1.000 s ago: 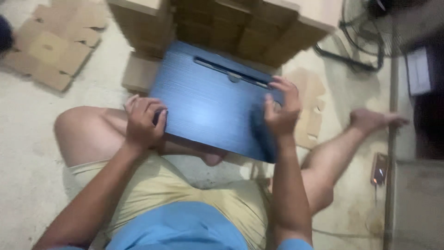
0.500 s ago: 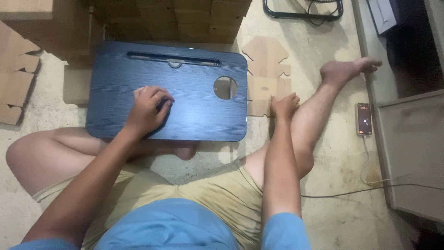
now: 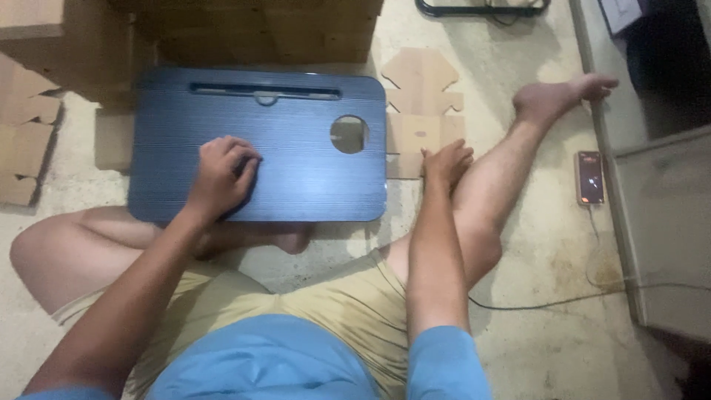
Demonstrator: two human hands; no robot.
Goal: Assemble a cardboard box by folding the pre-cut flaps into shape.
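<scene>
A dark blue lap tray [image 3: 296, 170] with a slot along its far edge and a round hole near its right end lies flat over my legs. My left hand [image 3: 221, 176] rests curled on the tray's near middle, fingers bent against the surface. My right hand [image 3: 446, 161] is off the tray, just right of its edge, fingers down on a flat piece of die-cut cardboard [image 3: 421, 104] that lies on the floor. Neither hand has anything clasped in it.
I sit on a pale concrete floor with my right leg [image 3: 511, 163] stretched out. Stacked cardboard [image 3: 252, 30] stands beyond the tray, with more flat pieces at far left [image 3: 26, 141]. A phone [image 3: 590, 178] on a cable lies at right beside a grey cabinet [image 3: 666, 230].
The tray went from tilted and held at both sides to lying flat. My right hand let go of it and moved down to the cardboard on the floor.
</scene>
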